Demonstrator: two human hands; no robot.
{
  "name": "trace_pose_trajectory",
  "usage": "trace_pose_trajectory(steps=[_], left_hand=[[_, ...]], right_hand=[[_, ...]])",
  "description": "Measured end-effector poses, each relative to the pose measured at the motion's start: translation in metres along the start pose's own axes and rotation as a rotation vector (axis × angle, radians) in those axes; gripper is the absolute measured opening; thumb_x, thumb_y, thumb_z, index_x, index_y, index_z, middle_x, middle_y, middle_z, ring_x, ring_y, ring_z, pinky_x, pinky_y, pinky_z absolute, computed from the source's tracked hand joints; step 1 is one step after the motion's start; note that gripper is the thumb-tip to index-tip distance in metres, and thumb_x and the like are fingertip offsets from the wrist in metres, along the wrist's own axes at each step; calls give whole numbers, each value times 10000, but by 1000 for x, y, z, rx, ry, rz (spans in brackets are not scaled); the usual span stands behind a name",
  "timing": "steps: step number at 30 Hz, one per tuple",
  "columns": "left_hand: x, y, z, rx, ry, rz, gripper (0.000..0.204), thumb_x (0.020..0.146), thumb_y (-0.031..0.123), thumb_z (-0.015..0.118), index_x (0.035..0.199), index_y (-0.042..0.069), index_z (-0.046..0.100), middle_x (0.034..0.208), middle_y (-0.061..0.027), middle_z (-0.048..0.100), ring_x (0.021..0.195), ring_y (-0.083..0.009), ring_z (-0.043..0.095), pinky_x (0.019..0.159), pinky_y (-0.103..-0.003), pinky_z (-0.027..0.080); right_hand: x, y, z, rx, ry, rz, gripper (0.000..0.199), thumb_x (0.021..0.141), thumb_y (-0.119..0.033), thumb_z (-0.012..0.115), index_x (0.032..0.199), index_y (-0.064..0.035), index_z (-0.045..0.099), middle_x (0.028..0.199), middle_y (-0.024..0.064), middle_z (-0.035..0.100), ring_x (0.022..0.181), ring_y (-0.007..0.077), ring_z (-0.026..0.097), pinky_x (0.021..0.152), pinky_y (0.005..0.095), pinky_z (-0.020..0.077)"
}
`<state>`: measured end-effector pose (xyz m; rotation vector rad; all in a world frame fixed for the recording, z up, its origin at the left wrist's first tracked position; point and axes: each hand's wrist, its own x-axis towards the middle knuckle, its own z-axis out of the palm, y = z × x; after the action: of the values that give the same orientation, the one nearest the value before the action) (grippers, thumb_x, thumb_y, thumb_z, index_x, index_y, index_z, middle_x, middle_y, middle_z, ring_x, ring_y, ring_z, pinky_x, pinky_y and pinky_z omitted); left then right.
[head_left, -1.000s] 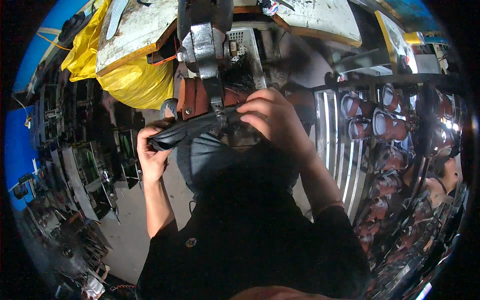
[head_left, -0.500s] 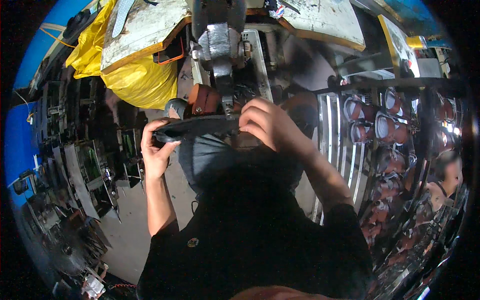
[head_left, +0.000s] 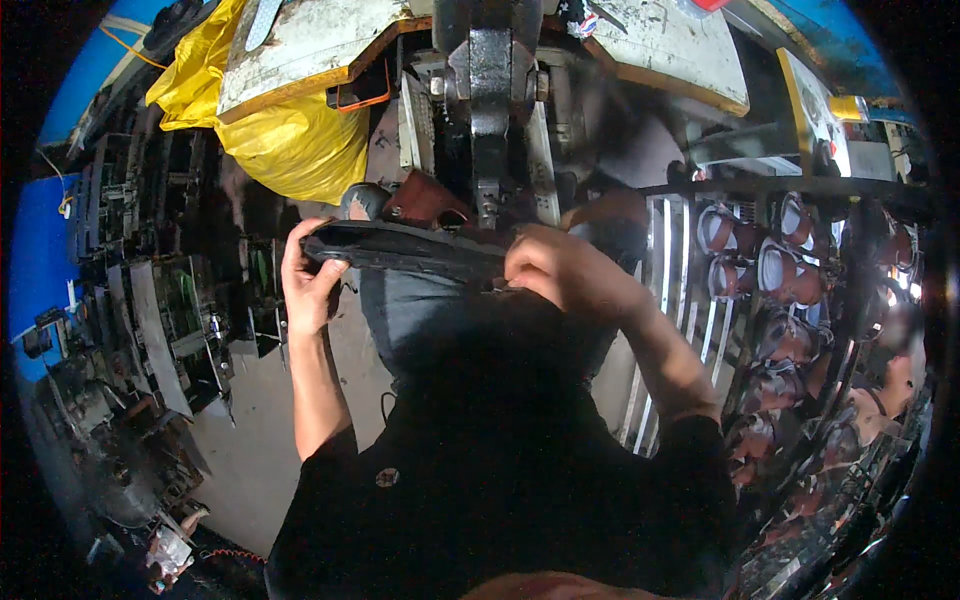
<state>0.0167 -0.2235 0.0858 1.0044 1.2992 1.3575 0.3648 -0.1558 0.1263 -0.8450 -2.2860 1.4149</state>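
A long black shoe sole (head_left: 410, 248) spans the space between my hands, just above my lap. My left hand (head_left: 308, 280) is closed on its left end, thumb below and fingers over the top. At the other end my right hand (head_left: 560, 268) grips with curled fingers, which hide that end of the sole. Directly behind the sole shows a brown leather shoe upper (head_left: 428, 198); whether the two are joined I cannot tell. The narrow metal arm of a machine (head_left: 490, 150) comes down close behind the sole, near my right hand.
White worktops (head_left: 300, 60) with worn edges flank the machine. A yellow sack (head_left: 300, 155) hangs at the left. On the right, a rack (head_left: 740, 185) holds several brown shoes (head_left: 790, 270); another person (head_left: 885, 390) is beyond it. Dark metal racking (head_left: 150, 320) stands at the left.
The sole has tipped so more of its dark face shows. My right hand has shifted slightly right and down, its fingers more curled. The view has moved a little.
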Motion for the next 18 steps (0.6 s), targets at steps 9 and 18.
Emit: trace_pose_trajectory(steps=[9, 18], left_hand=[[-3, -10, -20, -182, 60, 70, 593, 761, 19, 756, 1292, 54, 495, 1210, -66, 581, 1096, -182, 570, 981, -346, 451], [0, -10, -26, -120, 60, 120, 656, 739, 175, 845, 1279, 59, 492, 1227, -80, 572, 1108, -201, 571, 981, -365, 460]], right_hand=[[-40, 38, -8, 547, 306, 142, 235, 828, 74, 611, 1037, -32, 588, 937, 36, 623, 915, 121, 584, 814, 273, 474], [-19, 3, -8, -74, 495, -110, 227, 798, -94, 749, 1012, -118, 677, 978, 89, 633, 926, 291, 635, 826, 368, 511]])
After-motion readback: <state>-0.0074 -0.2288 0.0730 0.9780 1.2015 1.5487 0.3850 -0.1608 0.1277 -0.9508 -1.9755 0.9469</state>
